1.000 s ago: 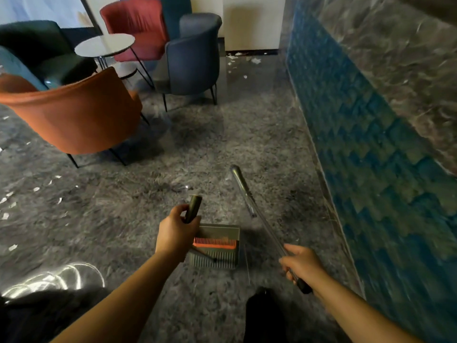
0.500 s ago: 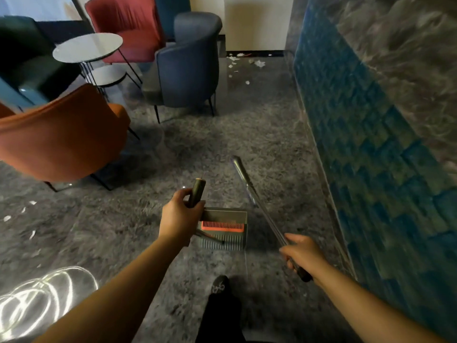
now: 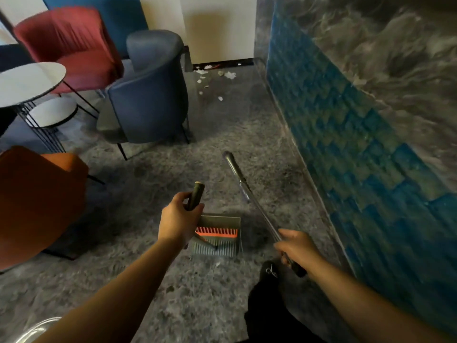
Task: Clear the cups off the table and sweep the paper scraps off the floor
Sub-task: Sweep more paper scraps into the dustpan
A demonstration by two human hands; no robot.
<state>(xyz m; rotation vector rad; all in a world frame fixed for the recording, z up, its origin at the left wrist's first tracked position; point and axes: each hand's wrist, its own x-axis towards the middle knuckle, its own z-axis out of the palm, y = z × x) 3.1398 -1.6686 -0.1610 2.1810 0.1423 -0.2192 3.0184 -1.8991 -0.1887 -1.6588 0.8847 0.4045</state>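
My left hand (image 3: 179, 222) grips the dark upright handle (image 3: 195, 195) of a grey dustpan (image 3: 217, 236) with an orange comb, which hangs just above the floor. My right hand (image 3: 295, 247) holds a long metal broom handle (image 3: 247, 191) that slants up and away; the broom's head is out of view. White paper scraps (image 3: 218, 78) lie on the grey floor far ahead, by the base of the cream wall. The round white table (image 3: 27, 82) at the left shows no cups on its visible part.
A blue-grey armchair (image 3: 148, 95) stands ahead left, a red chair (image 3: 74, 45) behind it, an orange chair (image 3: 37, 199) close at my left. A small lower round table (image 3: 53, 112) sits under the white one. A blue tiled counter wall (image 3: 358, 144) runs along my right. My dark shoe (image 3: 269, 273) steps forward.
I have walked forward: the chairs and table slid left and nearer, and the paper scraps by the far wall are closer. Both hands keep their holds on dustpan and broom.
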